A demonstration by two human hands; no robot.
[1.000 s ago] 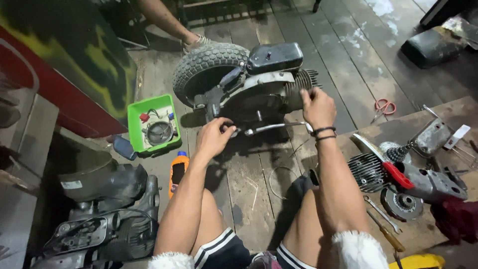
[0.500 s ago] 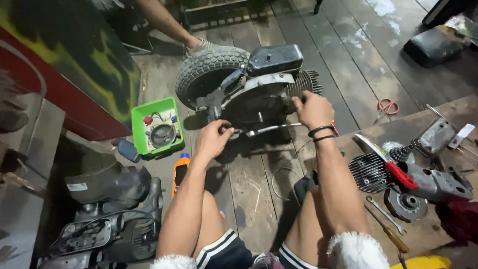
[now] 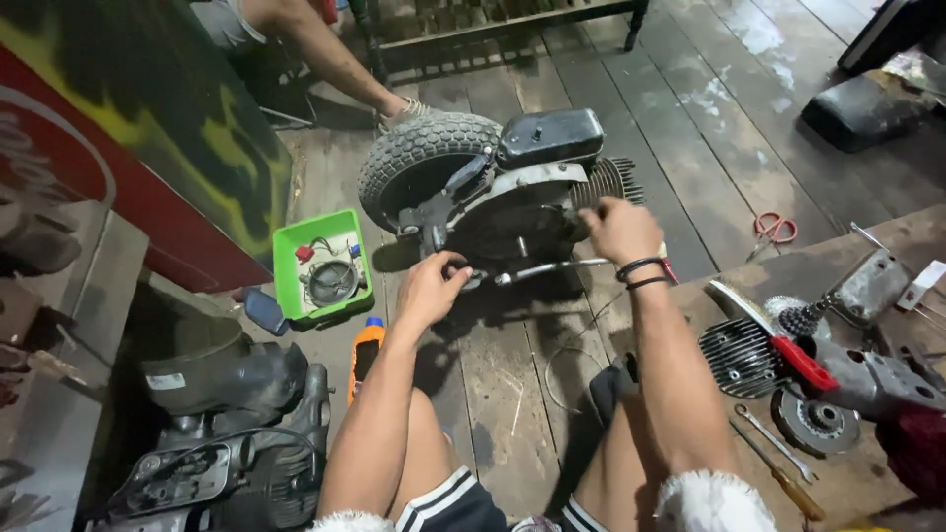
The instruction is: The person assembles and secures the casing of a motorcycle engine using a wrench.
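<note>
Two hands work a small engine (image 3: 512, 197) lying on the plank floor at 12 o'clock. Left hand (image 3: 431, 288) grips a fitting at its lower edge, steadying it; right hand (image 3: 616, 229) is clenched on the metal lever (image 3: 552, 268). Since earlier, both have barely shifted; the view has drifted slightly.

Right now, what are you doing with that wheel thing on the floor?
A person sits on the wooden floor working on a small engine with a knobby tyre. The left hand is at its lower edge by a metal lever; the right hand rests on the engine's side. A green tray of parts sits nearby.
</note>
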